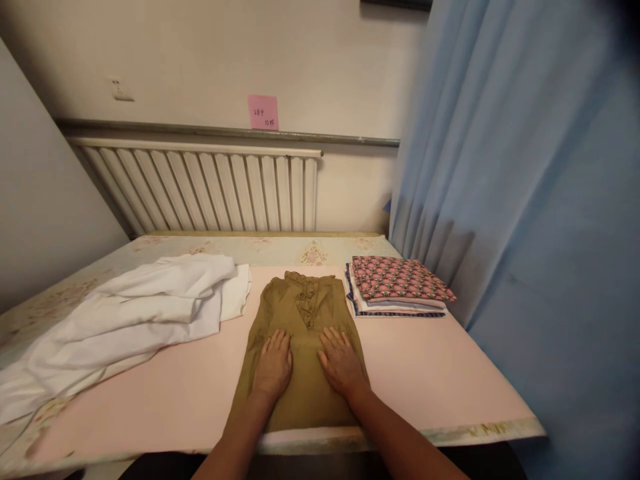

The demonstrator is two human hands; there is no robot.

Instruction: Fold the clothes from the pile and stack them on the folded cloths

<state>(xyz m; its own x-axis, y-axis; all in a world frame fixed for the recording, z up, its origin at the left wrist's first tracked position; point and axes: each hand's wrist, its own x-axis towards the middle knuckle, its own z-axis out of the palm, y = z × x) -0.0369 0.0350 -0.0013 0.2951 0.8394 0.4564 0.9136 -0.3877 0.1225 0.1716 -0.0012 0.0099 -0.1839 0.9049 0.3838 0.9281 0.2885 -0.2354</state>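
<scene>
An olive-brown garment with a laced or buttoned neck placket lies flat in front of me, its collar end away from me. My left hand rests palm down on its left half, fingers stretched out. On the right half my right hand also lies flat, with its fingers a little apart. Neither hand grips the cloth. The garment's sides look tucked in to a narrow shape, and its lower end reaches close to the table's front edge.
A rumpled white cloth spreads over the left side. At the right sits a stack of folded fabrics, pink-patterned on top. Pink sheeting covers the table. A blue curtain hangs at the right; a radiator stands behind.
</scene>
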